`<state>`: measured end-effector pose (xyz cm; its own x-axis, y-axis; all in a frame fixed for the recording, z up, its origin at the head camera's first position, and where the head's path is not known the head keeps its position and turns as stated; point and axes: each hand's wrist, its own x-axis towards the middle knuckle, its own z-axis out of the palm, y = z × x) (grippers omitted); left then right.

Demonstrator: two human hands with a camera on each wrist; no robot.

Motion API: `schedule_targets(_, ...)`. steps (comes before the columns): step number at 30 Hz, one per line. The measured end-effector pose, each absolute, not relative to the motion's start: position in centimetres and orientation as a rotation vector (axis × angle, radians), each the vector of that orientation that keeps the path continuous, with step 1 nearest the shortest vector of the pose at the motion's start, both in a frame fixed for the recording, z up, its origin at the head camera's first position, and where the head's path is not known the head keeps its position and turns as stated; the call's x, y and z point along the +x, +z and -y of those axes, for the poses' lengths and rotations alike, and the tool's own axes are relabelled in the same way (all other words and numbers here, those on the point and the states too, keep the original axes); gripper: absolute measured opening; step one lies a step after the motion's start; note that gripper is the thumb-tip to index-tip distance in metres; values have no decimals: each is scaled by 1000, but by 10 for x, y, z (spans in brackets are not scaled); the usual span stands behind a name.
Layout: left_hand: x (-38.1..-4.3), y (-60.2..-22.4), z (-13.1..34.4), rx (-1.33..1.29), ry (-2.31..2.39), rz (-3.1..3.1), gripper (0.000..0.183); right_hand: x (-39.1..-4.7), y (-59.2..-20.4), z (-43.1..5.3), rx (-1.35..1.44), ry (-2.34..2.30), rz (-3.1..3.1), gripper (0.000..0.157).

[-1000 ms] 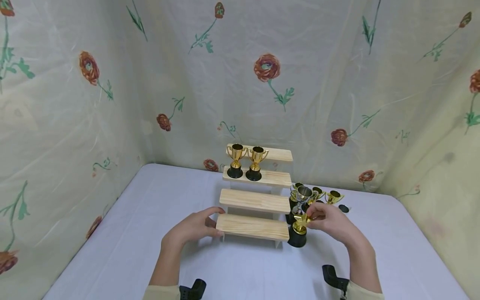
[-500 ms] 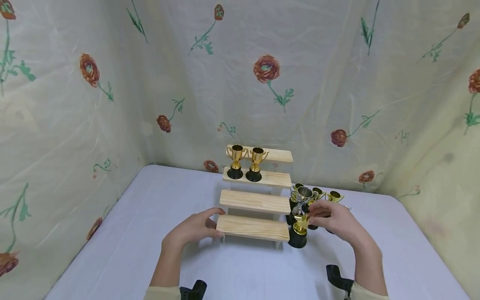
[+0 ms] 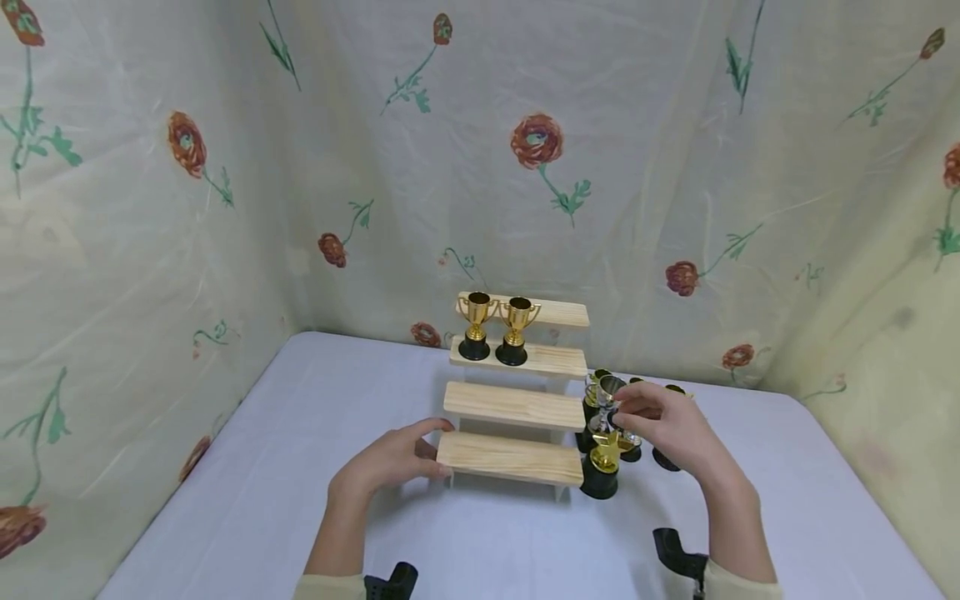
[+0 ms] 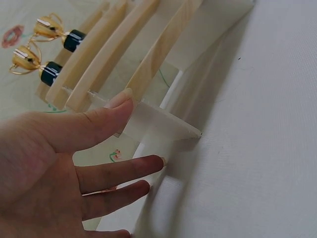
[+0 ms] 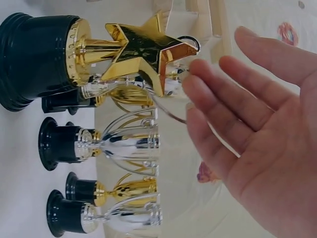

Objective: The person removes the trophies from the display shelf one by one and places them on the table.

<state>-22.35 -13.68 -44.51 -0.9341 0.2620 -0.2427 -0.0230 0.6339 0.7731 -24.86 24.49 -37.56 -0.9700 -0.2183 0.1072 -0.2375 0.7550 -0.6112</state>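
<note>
My left hand (image 3: 390,457) holds the left end of a wooden four-tier display shelf (image 3: 510,457). In the left wrist view its thumb (image 4: 116,111) presses the lowest board while several other fingers stretch out below. My right hand (image 3: 667,421) hovers over the trophies at the shelf's right side, fingers relaxed and nothing held. Its fingertips are nearest a silver cup trophy (image 3: 609,388) in the head view and lie close to a gold star trophy (image 5: 143,49) in the right wrist view. That star trophy stands upright on its black base beside the lowest board.
Two gold cup trophies (image 3: 476,312) stand on the second-highest board, at its left. More gold and silver cups (image 5: 131,139) crowd right of the shelf, partly hidden by my right hand. A white-covered table (image 3: 300,392) meets a flowered curtain (image 3: 600,167) behind.
My right hand has drawn off the star trophy and shifted back toward the silver cup. The star trophy stays in place. My left hand keeps its hold on the shelf.
</note>
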Motion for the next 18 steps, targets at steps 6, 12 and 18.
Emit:
schedule_targets(6, -223, -445, 138, 191, 1200, -2535, 57, -253, -365, -238, 388, 1058, 2852, 37)
schedule_targets(12, -225, -444, 138, 177, 1202, -2537, 57, -259, -357, -225, 400, 1138, 2814, 44)
schedule_targets(18, -226, -446, 138, 196, 1211, -2525, 57, -269, -351, -211, 449, 1193, 2782, 44)
